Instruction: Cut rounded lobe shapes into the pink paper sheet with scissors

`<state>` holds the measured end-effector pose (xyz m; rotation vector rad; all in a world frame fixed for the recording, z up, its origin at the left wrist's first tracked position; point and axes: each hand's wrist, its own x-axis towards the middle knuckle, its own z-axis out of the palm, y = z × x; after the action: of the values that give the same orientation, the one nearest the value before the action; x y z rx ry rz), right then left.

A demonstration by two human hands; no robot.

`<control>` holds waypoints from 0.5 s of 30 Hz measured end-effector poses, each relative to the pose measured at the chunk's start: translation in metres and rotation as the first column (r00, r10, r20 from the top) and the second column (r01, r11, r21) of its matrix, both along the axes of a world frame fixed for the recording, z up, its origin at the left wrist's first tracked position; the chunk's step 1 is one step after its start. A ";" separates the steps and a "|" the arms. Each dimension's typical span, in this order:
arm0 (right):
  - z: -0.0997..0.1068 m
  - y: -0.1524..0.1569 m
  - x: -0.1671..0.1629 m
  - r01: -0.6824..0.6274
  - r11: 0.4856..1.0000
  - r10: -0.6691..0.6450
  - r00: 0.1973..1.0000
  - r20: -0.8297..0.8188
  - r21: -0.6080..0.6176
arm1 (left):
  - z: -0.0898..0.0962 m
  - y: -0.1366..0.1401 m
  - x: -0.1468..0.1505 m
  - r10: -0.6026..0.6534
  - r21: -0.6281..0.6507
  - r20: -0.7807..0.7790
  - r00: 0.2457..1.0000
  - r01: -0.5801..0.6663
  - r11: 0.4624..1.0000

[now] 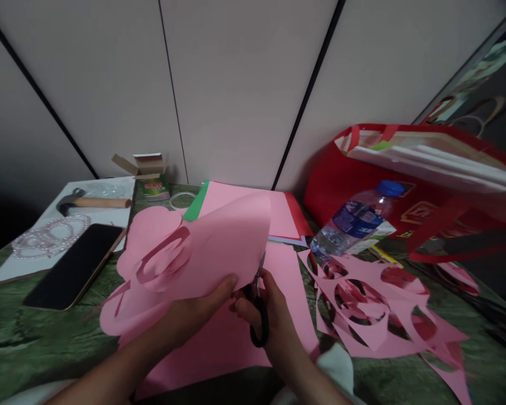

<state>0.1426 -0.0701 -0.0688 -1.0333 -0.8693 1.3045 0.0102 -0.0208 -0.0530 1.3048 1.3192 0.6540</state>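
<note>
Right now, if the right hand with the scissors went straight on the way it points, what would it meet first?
Probably the pink paper sheet held up by the left hand; the right hand points its scissors into the sheet's edge.

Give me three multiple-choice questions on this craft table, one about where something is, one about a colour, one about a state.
1. Where does the phone lie?
A. left of the pink paper
B. inside the red bag
C. under the water bottle

2. What colour is the bottle's cap?
A. white
B. blue
C. green

3. What is the right hand doing?
A. resting flat
B. gripping the hammer
C. holding scissors at the paper's edge

Answers: 1 A, it sits on the green cloth at left. 2 B, the cap shows blue. 3 C, its fingers pass through the black handles while the left hand holds the paper.
</note>
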 end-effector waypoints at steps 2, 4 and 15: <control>0.000 0.001 0.001 0.005 1.000 -0.005 1.000 0.028 0.003 | -0.004 0.001 -0.001 0.005 0.005 0.003 1.000 -0.005 1.000; -0.001 0.001 0.001 0.009 1.000 -0.009 0.998 0.060 -0.001 | -0.005 0.002 -0.002 -0.003 0.017 0.013 1.000 0.003 1.000; 0.000 0.001 -0.001 0.028 0.999 -0.025 0.992 0.121 -0.017 | 0.000 0.003 0.001 -0.017 0.138 0.004 1.000 0.017 0.990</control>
<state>0.1419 -0.0690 -0.0692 -1.1444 -0.9325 1.2399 0.0116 -0.0181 -0.0532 1.4233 1.2751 0.7478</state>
